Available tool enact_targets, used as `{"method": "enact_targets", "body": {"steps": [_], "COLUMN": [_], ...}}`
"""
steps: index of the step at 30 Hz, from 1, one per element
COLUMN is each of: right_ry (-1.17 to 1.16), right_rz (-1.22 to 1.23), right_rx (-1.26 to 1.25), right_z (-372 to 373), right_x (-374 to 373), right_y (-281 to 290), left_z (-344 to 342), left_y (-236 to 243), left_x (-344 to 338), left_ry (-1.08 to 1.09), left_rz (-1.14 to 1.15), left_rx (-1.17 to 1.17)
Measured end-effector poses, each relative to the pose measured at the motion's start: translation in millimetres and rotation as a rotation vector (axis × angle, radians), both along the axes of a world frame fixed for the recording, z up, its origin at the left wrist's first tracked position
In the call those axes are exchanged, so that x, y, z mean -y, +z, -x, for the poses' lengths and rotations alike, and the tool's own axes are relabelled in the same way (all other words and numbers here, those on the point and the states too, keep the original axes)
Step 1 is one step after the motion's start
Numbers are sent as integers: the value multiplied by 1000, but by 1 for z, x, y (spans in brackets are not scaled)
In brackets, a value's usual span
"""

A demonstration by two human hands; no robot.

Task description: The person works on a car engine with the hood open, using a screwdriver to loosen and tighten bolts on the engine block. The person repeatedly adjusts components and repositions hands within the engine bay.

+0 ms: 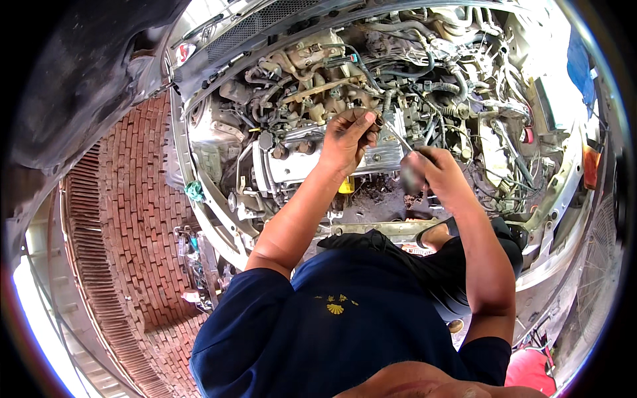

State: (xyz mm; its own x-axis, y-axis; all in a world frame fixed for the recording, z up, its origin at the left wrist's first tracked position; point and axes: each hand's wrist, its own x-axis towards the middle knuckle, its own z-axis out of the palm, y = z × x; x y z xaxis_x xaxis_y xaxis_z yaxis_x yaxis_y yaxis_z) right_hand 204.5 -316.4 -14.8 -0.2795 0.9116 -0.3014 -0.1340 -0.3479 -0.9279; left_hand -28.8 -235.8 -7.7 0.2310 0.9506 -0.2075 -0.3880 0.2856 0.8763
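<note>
Both of my hands are raised over an open engine bay, above the silver valve cover (298, 169) of the engine. My left hand (346, 140) pinches a small dark part (379, 122) between thumb and fingers; its exact kind is too small to make out. In my right hand (438, 174) is a thin tool with a straight metal shaft (397, 136), like a screwdriver. The shaft slants up and left, its tip at the small part in my left hand. Around the tool's grip end, the picture is blurred and partly covered by my fingers.
Hoses and wiring (458, 83) crowd the bay's far and right sides. A raised dark hood (73, 79) fills the upper left. The car's front crossmember (391, 227) runs before me. Brick paving (142, 219) lies at left, and a green rag (194, 191) hangs on the fender edge.
</note>
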Motion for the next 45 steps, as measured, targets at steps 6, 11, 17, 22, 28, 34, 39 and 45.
{"method": "enact_targets", "body": {"steps": [6, 11, 17, 22, 28, 34, 39, 45], "right_ry": [-296, 86, -161, -50, 16, -152, -217, -443], "right_rz": [-638, 73, -473, -326, -89, -176, -191, -157], "right_rx": [705, -77, 649, 380, 181, 515, 376, 437], "right_z": [13, 3, 7, 3, -4, -9, -9, -10], "right_x": [6, -3, 3, -1, -1, -5, -11, -15], "right_y": [-3, -3, 5, 0, 0, -1, 9, -11], "left_z": [-1, -6, -4, -7, 9, 57, 99, 85], "left_y": [16, 13, 16, 23, 38, 106, 124, 100], "left_x": [5, 5, 3, 1, -31, -124, -224, -244], "left_ry": [-18, -16, -10, -34, 82, 544, 691, 814], "left_rz": [-67, -31, -21, -56, -298, -1156, -1552, -1788], "left_rx": [-60, -6, -65, -122, -148, -826, -1165, -1183]}}
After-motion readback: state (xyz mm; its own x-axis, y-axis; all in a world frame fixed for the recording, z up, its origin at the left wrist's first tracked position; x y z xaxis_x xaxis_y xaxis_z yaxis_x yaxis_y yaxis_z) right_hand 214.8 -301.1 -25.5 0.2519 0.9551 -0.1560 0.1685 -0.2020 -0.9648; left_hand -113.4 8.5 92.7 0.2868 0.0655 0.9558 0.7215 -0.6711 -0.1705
